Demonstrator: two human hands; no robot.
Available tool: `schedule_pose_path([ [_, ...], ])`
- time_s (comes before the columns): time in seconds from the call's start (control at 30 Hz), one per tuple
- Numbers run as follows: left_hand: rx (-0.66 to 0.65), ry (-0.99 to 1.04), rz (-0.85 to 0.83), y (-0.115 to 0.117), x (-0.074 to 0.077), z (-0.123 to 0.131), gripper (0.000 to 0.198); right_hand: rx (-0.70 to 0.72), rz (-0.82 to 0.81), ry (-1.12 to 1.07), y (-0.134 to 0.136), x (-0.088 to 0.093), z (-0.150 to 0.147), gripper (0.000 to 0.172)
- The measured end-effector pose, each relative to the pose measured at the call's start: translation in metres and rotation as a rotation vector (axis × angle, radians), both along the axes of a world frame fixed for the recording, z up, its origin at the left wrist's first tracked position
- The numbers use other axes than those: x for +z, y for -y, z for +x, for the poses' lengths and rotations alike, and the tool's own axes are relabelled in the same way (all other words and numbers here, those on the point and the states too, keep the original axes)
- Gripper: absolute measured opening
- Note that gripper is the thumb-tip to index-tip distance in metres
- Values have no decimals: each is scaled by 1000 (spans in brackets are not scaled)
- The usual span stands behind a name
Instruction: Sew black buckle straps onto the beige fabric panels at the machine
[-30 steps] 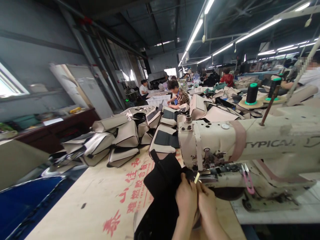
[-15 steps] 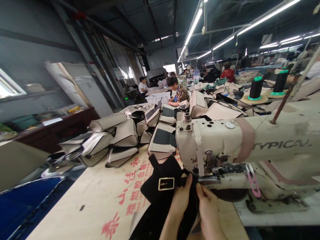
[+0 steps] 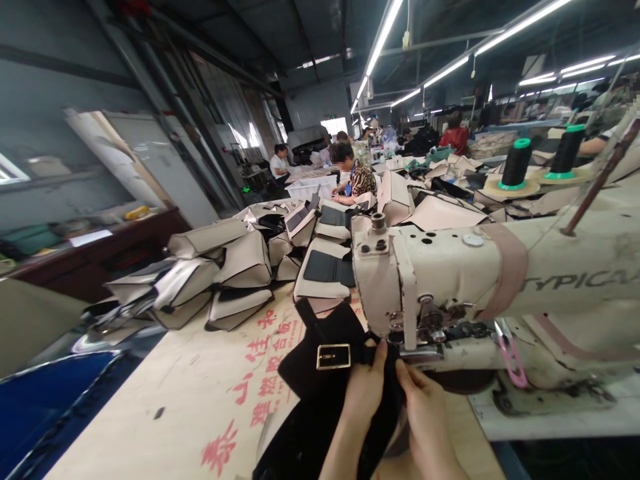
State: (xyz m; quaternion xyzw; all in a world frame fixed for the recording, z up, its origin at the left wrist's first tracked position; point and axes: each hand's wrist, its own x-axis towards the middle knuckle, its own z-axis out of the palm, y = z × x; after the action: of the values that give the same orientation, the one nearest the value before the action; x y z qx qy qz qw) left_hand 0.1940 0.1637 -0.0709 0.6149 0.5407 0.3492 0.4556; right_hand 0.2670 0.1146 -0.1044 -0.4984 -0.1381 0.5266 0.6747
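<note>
A black bag piece (image 3: 310, 407) with a gold rectangular buckle (image 3: 333, 357) lies under the head of a cream sewing machine (image 3: 450, 260). My left hand (image 3: 367, 383) is closed on it, thumb on top, just right of the buckle. On the right edge of the same piece, my right hand (image 3: 423, 397) pinches the black material between thumb and fingers. Both hands are close in front of the needle area, where the piece's far edge meets the machine. The needle itself cannot be made out.
Pink-handled thread snips (image 3: 513, 360) rest on the machine bed. Beige bag bodies (image 3: 245, 260) pile up beyond the wooden board (image 3: 165, 400). Black thread cones (image 3: 516, 165) stand behind the machine. A blue-lined bin (image 3: 55, 400) is at left. A co-worker (image 3: 357, 177) sits beyond the pile.
The view has shifted slightly, so the machine appears a little further right. Both hands keep hold of the black piece at the machine, with hardly any change in grip.
</note>
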Motion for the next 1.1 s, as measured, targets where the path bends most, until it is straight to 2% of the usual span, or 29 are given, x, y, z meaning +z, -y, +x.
schedule_pose_path([
  [0.23,16,0,-2,5,3,2,25,26,7,-96,0,-5,4,46],
  [0.53,26,2,2,2,1,2,23,32,5,-109,2,5,3,47],
  [0.77,13,37,-18,1,0,1,26,8,-30,-113,1,1,4,47],
  [1.1,5,66,23,-5,0,2,21,-38,-47,39,-1,3,-1,47],
])
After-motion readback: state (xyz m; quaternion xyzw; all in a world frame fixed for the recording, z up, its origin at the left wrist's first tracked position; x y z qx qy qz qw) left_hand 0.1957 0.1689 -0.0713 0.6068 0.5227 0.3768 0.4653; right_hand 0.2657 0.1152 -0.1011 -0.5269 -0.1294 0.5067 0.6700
